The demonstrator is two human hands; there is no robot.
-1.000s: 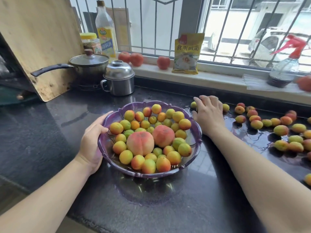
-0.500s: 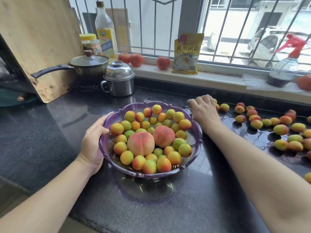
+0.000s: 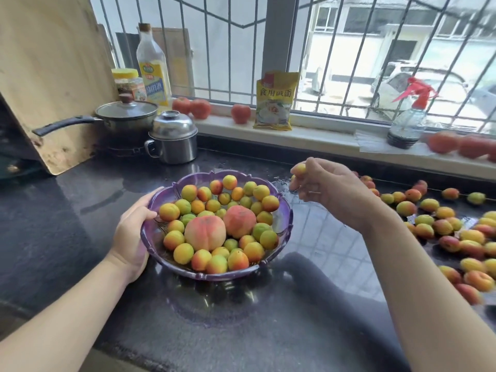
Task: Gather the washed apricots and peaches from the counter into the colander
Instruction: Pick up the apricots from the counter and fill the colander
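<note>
roughly half done: your left hand (image 3: 131, 232) grips the colander (image 3: 284, 218), your right hand (image 3: 332, 191) pinches apricots (image 3: 300, 169); dozens remain on the worktop (image 3: 80, 210).

One purple colander (image 3: 153, 232) holds two peaches (image 3: 205, 232) and roughly thirty-five apricots (image 3: 183, 253). About thirty-five more loose apricots (image 3: 429, 204) lie on the counter (image 3: 67, 224). Five tomatoes (image 3: 240, 113) sit on the windowsill (image 3: 322, 135); blur makes the right-hand ones hard to count. Two lidded pots (image 3: 173, 140), one oil bottle (image 3: 153, 65), one jar (image 3: 128, 83), one yellow packet (image 3: 275, 100), one spray bottle (image 3: 408, 122), one cutting board (image 3: 48, 76).
</note>
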